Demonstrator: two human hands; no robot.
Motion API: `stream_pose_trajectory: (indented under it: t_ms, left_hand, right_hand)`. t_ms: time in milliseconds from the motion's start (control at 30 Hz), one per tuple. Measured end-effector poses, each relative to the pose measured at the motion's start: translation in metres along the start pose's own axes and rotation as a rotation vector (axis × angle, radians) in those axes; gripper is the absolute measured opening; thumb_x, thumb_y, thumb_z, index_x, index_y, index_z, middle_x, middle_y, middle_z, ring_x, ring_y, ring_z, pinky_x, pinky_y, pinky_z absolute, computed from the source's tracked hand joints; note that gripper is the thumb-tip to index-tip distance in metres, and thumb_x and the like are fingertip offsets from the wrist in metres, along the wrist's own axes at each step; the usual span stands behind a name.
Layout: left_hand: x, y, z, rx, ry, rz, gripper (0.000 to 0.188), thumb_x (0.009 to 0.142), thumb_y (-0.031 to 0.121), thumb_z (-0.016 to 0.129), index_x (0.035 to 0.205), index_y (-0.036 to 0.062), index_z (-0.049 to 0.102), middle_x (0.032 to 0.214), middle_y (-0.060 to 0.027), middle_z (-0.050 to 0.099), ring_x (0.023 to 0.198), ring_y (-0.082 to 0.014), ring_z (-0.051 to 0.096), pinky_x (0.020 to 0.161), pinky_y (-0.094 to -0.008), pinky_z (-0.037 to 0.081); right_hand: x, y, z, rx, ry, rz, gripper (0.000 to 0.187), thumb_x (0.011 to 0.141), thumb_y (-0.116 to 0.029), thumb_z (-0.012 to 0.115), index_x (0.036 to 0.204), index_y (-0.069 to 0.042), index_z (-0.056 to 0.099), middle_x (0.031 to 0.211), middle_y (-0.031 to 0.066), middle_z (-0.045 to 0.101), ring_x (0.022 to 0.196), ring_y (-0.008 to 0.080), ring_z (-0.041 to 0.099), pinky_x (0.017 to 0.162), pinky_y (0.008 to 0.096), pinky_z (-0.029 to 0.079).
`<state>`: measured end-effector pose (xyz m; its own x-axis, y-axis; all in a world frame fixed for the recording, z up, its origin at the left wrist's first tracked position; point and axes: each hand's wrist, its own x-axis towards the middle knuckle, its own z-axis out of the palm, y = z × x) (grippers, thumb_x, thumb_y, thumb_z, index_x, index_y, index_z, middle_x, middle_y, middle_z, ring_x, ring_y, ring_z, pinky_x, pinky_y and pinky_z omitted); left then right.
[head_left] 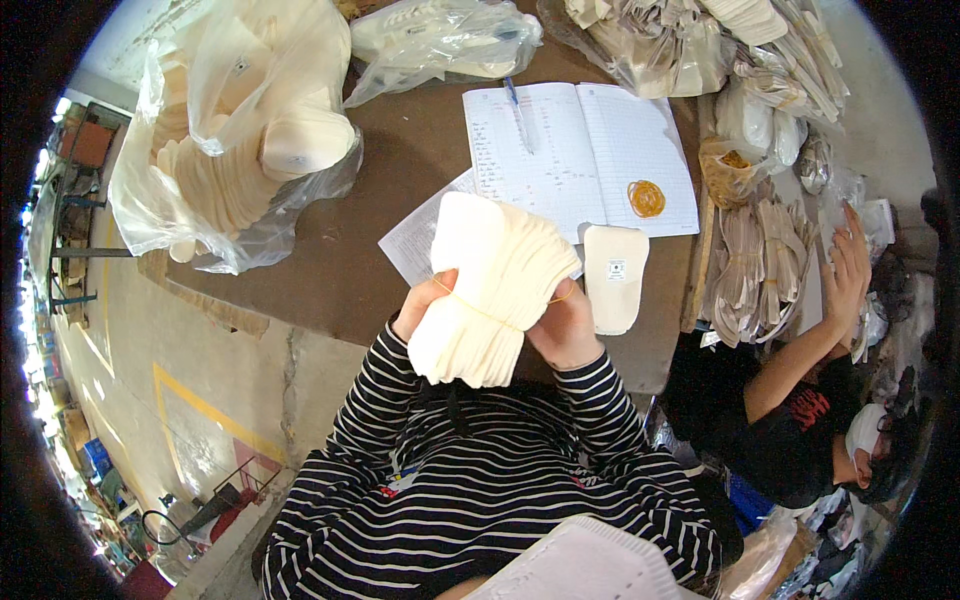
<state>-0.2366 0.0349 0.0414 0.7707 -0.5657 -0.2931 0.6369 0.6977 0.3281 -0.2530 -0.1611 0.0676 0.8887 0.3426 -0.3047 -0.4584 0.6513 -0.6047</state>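
A thick stack of cream insoles (490,265) is held up over the front edge of the table, tilted, between my two hands. My left hand (424,302) is closed on its left side, most of the fingers hidden behind it. My right hand (568,328) grips the right side, fingers also partly hidden. Around the middle of the stack runs a thin yellow rubber band (487,312), which reaches toward both hands. One single insole (612,285) with a small printed label lies on the table just right of my right hand.
An open notebook (640,130) with a pen (519,115) and a coil of rubber bands (646,198) lies behind the stack. A plastic bag of insoles (215,190) stands at left. Bundled strips (760,265) lie at right, where a co-worker's arm (820,320) reaches in.
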Motion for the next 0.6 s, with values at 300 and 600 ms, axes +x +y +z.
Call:
stream_pose_trajectory:
  t_ms: [300, 600]
  left_hand:
    - [-0.012, 0.029, 0.026, 0.764, -0.147, -0.581, 0.069, 0.079, 0.030, 0.077, 0.133, -0.0057, 0.052, 0.119, -0.0151, 0.063, 0.108, -0.0211, 0.061, 0.095, -0.0325, 0.049]
    - [-0.001, 0.018, -0.011, 1.063, 0.041, -0.327, 0.056, 0.088, 0.032, 0.074, 0.130, -0.0006, 0.056, 0.117, -0.0123, 0.066, 0.097, -0.0214, 0.067, 0.085, -0.0334, 0.054]
  right_hand:
    - [0.014, -0.057, 0.002, -0.644, -0.594, -0.021, 0.112, 0.063, -0.050, 0.085, 0.149, -0.002, 0.033, 0.144, 0.0148, 0.043, 0.138, 0.0286, 0.039, 0.116, 0.0385, 0.028]
    - [-0.014, -0.077, 0.049, -1.314, -1.183, -0.526, 0.023, 0.084, -0.028, 0.075, 0.092, -0.007, 0.073, 0.072, -0.0010, 0.068, 0.067, 0.0159, 0.064, 0.107, 0.0440, 0.041]
